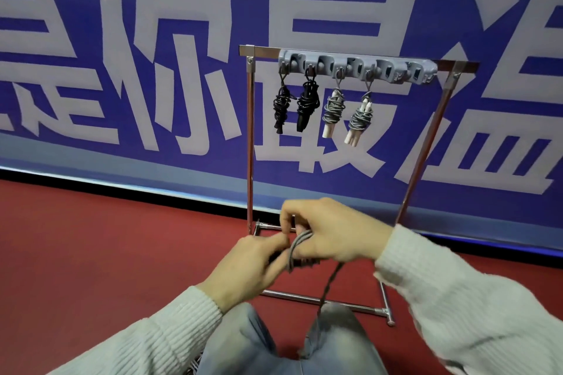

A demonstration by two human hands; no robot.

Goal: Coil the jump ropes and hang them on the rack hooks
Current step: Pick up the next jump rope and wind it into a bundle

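Grey rope (300, 248) is clamped in each grip, left hand (259, 265) and right hand (332, 231) meeting knuckles-up.

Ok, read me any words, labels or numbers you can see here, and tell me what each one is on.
"你": large white character on the blue wall banner.
"最": same banner, partly behind the chrome rack.
Characters at the banner's left and right edges: cut off by the frame, not surely readable.
Grey plastic hook strip: no text visible.
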